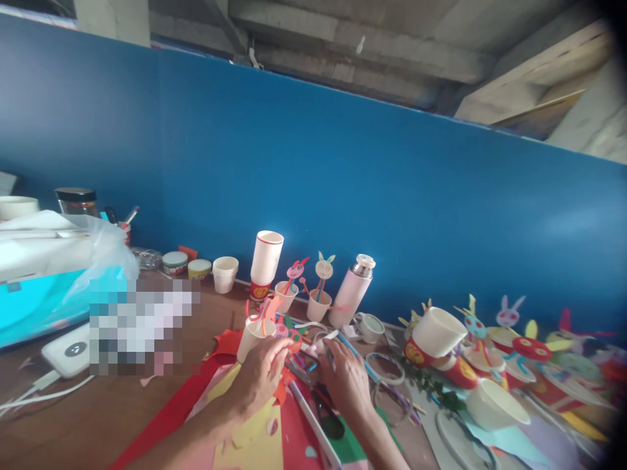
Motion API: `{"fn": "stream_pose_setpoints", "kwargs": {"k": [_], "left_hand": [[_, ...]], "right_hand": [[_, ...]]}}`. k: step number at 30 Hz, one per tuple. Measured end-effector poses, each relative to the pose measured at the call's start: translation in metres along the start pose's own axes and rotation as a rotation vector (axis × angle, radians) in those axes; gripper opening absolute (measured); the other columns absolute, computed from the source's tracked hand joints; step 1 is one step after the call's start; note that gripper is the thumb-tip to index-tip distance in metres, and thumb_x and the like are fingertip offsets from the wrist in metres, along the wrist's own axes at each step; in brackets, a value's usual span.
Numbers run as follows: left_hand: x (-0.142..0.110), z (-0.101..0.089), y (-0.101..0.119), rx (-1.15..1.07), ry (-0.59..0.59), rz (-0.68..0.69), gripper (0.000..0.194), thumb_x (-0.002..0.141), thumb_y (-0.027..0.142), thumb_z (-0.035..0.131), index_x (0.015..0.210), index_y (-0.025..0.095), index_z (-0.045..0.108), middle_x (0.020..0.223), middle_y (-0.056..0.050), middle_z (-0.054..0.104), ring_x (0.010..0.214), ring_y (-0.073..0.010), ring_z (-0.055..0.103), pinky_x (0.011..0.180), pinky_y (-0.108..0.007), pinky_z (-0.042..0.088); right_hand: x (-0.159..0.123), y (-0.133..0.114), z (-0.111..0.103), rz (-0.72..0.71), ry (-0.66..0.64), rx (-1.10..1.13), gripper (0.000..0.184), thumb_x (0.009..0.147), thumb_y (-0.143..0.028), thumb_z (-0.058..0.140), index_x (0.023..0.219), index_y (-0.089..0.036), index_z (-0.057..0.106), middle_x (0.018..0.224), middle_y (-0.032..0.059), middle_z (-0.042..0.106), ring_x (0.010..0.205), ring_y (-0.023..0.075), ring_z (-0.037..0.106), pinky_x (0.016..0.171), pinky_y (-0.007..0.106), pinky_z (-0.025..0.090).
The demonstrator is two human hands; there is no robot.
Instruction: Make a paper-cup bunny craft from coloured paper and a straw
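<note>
My left hand [260,376] rests on coloured paper sheets [255,437], its fingers curled next to a white paper cup [249,339] that holds a paper figure on a straw. My right hand [343,378] lies palm down just right of it, fingertips on small paper pieces and a white straw [323,338]. Black-handled scissors [326,414] lie between my wrists. What, if anything, either hand grips is hidden by the fingers.
A stack of paper cups [266,259], two cups with rabbit figures [319,303], a pink flask [351,291] and paint pots [175,262] stand by the blue wall. Finished cup crafts [435,339] crowd the right. A tissue box [34,294] and power bank [68,350] sit left.
</note>
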State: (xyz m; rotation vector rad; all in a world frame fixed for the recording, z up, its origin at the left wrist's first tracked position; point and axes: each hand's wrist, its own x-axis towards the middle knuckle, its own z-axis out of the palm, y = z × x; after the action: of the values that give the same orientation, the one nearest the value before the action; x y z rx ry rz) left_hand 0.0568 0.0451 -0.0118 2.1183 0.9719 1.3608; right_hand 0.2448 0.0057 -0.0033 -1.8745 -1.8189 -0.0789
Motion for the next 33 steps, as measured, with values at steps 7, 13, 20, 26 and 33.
{"fn": "stream_pose_setpoints", "kwargs": {"k": [7, 13, 20, 26, 33], "left_hand": [[0.0018, -0.0042, 0.0077, -0.044, -0.004, 0.004, 0.023, 0.086, 0.023, 0.038, 0.096, 0.018, 0.058, 0.078, -0.004, 0.064, 0.07, -0.0129, 0.06, 0.07, -0.025, 0.048], [0.0031, -0.008, 0.0053, -0.023, -0.063, 0.006, 0.026, 0.087, 0.022, 0.036, 0.102, 0.017, 0.057, 0.081, -0.005, 0.064, 0.073, -0.0132, 0.06, 0.072, -0.025, 0.049], [0.0047, -0.0097, 0.0009, 0.028, -0.111, 0.025, 0.027, 0.088, 0.024, 0.035, 0.102, 0.016, 0.056, 0.089, -0.008, 0.065, 0.085, -0.0156, 0.061, 0.08, -0.028, 0.049], [0.0045, -0.0098, 0.0022, 0.02, -0.113, 0.004, 0.026, 0.088, 0.025, 0.035, 0.101, 0.017, 0.056, 0.093, -0.009, 0.065, 0.086, -0.0163, 0.062, 0.081, -0.029, 0.049], [0.0037, -0.0083, 0.0002, 0.022, -0.084, 0.022, 0.024, 0.087, 0.023, 0.037, 0.1, 0.017, 0.056, 0.09, -0.008, 0.065, 0.083, -0.0158, 0.062, 0.078, -0.028, 0.049]], "right_hand": [[-0.0007, 0.0013, 0.0005, -0.028, -0.032, -0.212, 0.022, 0.081, -0.023, 0.047, 0.101, -0.024, 0.056, 0.094, 0.0047, 0.066, 0.092, 0.023, 0.056, 0.076, 0.033, 0.031], [-0.0012, 0.0028, -0.0001, -0.033, -0.052, -0.21, 0.025, 0.079, -0.019, 0.048, 0.101, -0.028, 0.056, 0.095, 0.0018, 0.066, 0.091, 0.0226, 0.056, 0.076, 0.034, 0.029], [-0.0004, 0.0065, 0.0004, -0.022, -0.094, -0.236, 0.02, 0.078, -0.019, 0.046, 0.094, -0.024, 0.057, 0.088, 0.0026, 0.067, 0.089, 0.0224, 0.057, 0.075, 0.034, 0.029], [0.0, 0.0046, -0.0056, 0.039, -0.079, -0.281, 0.019, 0.078, -0.023, 0.045, 0.092, -0.022, 0.059, 0.09, 0.0053, 0.066, 0.089, 0.0243, 0.057, 0.075, 0.036, 0.03], [0.0006, 0.0066, -0.0085, 0.119, -0.063, -0.326, 0.019, 0.078, -0.025, 0.045, 0.089, -0.02, 0.061, 0.087, 0.0083, 0.067, 0.088, 0.0259, 0.057, 0.078, 0.039, 0.03]]}}
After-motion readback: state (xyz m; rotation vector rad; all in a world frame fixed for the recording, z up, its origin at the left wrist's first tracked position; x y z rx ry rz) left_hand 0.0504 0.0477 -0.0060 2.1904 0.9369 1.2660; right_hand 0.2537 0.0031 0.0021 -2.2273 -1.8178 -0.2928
